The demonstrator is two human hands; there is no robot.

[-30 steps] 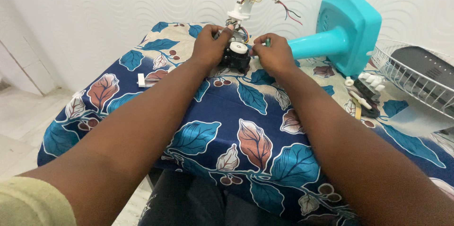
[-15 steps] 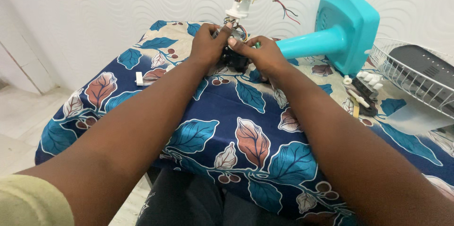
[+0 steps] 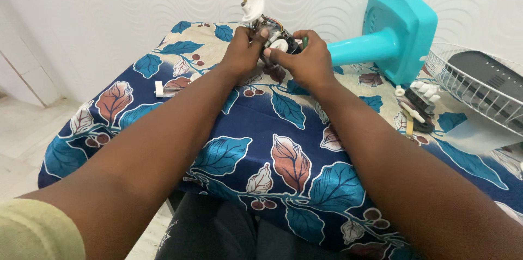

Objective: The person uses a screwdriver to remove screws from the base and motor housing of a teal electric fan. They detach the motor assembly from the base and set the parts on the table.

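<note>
Both hands hold a small black fan motor [image 3: 284, 41] lifted off the table at its far side. My left hand [image 3: 242, 56] grips its left side and my right hand [image 3: 305, 64] grips its right and front. A white gear part [image 3: 278, 45] shows on the motor between my thumbs. A white plug block [image 3: 253, 7] with several coloured wires rises from the motor toward the top edge. A green tool tip [image 3: 305, 41] pokes out above my right hand.
A turquoise fan stand and base [image 3: 400, 31] lies on its side at the back right. A white wire fan guard [image 3: 474, 88] sits at the right edge, small white and black parts [image 3: 422, 102] beside it. A small white piece [image 3: 159, 89] lies left on the leaf-patterned cloth [image 3: 294, 129].
Both hands have raised the motor off the cloth and tilted it, so the plug block and wires now stand higher. My right hand has closed in onto the motor.
</note>
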